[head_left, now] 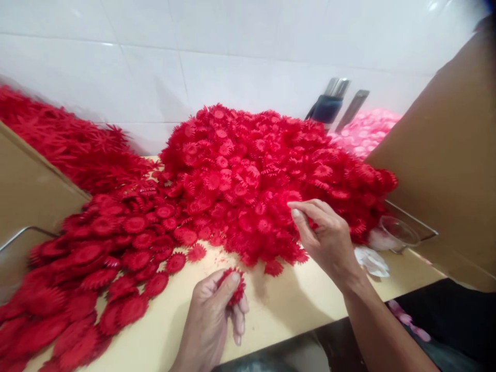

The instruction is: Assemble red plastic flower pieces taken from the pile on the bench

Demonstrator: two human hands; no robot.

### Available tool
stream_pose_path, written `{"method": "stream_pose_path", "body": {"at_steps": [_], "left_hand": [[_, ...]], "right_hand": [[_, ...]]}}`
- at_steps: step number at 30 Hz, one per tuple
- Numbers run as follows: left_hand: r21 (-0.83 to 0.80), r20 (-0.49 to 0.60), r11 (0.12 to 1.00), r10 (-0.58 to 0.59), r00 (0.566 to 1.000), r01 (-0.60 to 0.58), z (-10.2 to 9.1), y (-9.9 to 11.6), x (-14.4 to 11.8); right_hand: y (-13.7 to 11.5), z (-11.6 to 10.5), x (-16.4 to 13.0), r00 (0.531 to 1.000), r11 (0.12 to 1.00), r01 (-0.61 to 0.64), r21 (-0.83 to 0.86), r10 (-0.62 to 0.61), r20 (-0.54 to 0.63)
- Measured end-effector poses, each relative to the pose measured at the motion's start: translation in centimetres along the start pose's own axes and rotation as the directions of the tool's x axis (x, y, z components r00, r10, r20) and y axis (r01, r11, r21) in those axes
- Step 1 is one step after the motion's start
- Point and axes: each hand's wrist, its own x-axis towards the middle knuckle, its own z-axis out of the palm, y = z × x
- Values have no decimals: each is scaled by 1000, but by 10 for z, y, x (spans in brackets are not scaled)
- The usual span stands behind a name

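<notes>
Head, red flwr [239,292], near-upright, L fingers [239,323]

Near the tiled wall [248,36], a dark flask [327,108] is standing beside a grey strip [352,110]; pink pieces [366,132] are lying by a brown board [442,170], crumpled white material [372,262] near a clear container [405,238].

On the flat yellow desk [163,315], red toothed discs [251,175] spread toward the front-left corner and heap before the white-tiled wall [248,31].

No readable text, label, brand, number or sign anywhere in the head view.
</notes>
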Motion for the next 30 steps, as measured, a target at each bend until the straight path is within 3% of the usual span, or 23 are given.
{"method": "stream_pose_path", "body": {"at_steps": [2, 3, 5, 7, 9, 13, 17, 20, 22, 24, 26, 28, 30], "left_hand": [[26, -25, 1000, 10, 1000, -10, 3, 1, 0], [41, -33, 999, 15, 999, -14, 5, 1, 1], [66, -45, 998, 17, 999, -14, 6, 0, 1], [68, -45, 998, 10, 999, -7, 5, -2, 0], [48, -29, 999, 0, 1000, 1, 4, -3, -2], [6, 47, 1000, 20, 999, -20, 0, -5, -5], [-20, 85, 999, 47, 995, -45, -3, -5, -7], [-40, 77, 997, 63, 995, -60, -6, -4, -7], [-51, 92, 997, 58, 994, -53, -6, -2, -8], [-65, 109, 997, 52, 993, -45, -6, 0, -8], [-81, 108, 996, 55, 993, -47, -6, 1, -8], [-79, 73, 996, 58, 996, -52, -7, 0, -8], [-60, 39, 997, 46, 998, -43, -8, -3, -7]], "right_hand": [[-22, 5, -18, 976, 954, -132, 270, 77, 204], [-33, 8, -25, 933, 895, -228, 385, 88, 349], [-48, 15, -37, 802, 735, -439, 516, 63, 593], [-53, 22, -44, 704, 577, -594, 561, 34, 710], [-52, 27, -48, 677, 476, -654, 588, 21, 736], [-45, 33, -53, 731, 454, -633, 627, 85, 677], [-40, 32, -50, 822, 573, -542, 615, 207, 531], [-24, 22, -28, 945, 823, -326, 465, 274, 176], [-5, 14, -4, 989, 989, -109, 99, 118, -87], [15, 6, 17, 987, 957, 29, -290, -72, -140], [29, 1, 29, 987, 856, 79, -510, -140, -81], [33, -2, 29, 987, 824, 110, -555, -155, -34], [26, -3, 19, 984, 879, 123, -460, -169, -59]]}}
